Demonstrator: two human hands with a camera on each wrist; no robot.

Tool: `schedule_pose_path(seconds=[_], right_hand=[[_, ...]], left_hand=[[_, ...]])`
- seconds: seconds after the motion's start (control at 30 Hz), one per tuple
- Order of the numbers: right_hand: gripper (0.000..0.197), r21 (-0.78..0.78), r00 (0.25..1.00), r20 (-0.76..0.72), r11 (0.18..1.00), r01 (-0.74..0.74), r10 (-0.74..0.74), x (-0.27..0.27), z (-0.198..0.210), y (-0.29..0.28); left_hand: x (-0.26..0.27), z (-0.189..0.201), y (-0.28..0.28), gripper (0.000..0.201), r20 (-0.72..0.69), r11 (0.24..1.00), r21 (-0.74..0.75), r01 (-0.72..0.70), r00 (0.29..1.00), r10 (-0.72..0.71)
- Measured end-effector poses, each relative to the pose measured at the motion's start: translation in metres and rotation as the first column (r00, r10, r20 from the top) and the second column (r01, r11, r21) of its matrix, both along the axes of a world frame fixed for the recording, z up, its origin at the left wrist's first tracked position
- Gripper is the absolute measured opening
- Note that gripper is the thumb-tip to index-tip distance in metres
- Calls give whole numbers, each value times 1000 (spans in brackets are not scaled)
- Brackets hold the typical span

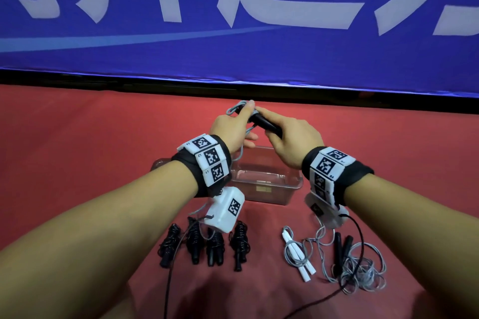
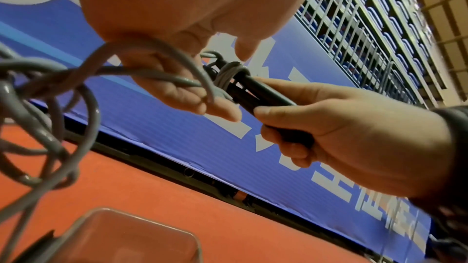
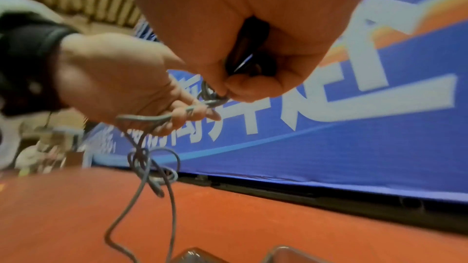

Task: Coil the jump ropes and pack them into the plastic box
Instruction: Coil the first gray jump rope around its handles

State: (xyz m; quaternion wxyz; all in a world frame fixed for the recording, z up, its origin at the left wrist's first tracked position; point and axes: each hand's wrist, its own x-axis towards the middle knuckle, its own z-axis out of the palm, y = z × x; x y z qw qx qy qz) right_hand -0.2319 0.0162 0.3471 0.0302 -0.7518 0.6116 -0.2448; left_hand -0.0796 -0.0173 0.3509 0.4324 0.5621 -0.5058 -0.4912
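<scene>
Above the clear plastic box (image 1: 267,181), my right hand (image 1: 290,137) grips the black handles (image 1: 264,124) of a jump rope. Its grey cord (image 2: 225,75) is wound a few turns round the handles' far end. My left hand (image 1: 233,127) holds the loose grey cord (image 2: 152,75) in its curled fingers right beside that winding. The remaining cord (image 3: 149,169) hangs down in tangled loops toward the red cloth. In the right wrist view the handles (image 3: 250,51) show inside my fist.
Several coiled black ropes (image 1: 204,243) lie in a row near me on the left. A white-handled rope (image 1: 300,254) and a black-handled rope with loose grey cord (image 1: 357,264) lie on the right. A blue banner (image 1: 233,21) stands behind the red-clothed table (image 1: 77,137).
</scene>
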Motion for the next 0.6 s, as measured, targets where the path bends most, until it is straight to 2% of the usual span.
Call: schedule_pose_path(seconds=[0.13,0.2,0.3,0.33,0.37,0.4,0.43,0.47,0.53,0.6], right_hand=[[64,75,997,6,994,-73,73,4,-6,0],[62,133,985,133,983,-125,108,5,-6,3],[64,198,916,397,969,-150,61,4,-5,2],[64,224,862,506,960,-169,33,4,-4,2],[63,267,767,642,940,-214,-8,5,-3,2],[60,319,634,770,903,-287,-71,6,0,3],[55,362,516,846,856,-368,-136,6,3,5],[49,387,453,875,813,-435,-174,6,6,7],[41,391,441,883,772,-502,-160,3,9,8],[41,342,436,893,798,-497,-111,1,8,5]], left_hand=[[-2,-1,-2,24,-173,998,28,-48,983,53],[1,-3,-4,21,-226,998,54,-37,973,48],[6,-6,-5,26,-232,998,64,-23,972,37],[6,-7,-5,28,-239,998,63,-15,970,30],[7,-7,-4,30,-250,998,58,-5,968,19],[7,-7,-4,32,-258,999,49,7,966,5],[7,-7,-4,34,-258,999,38,25,966,-14],[6,-6,-3,35,-251,999,28,46,967,-37],[5,-4,0,31,-226,996,1,84,971,-82],[3,-2,2,25,-205,993,-54,108,972,-117]])
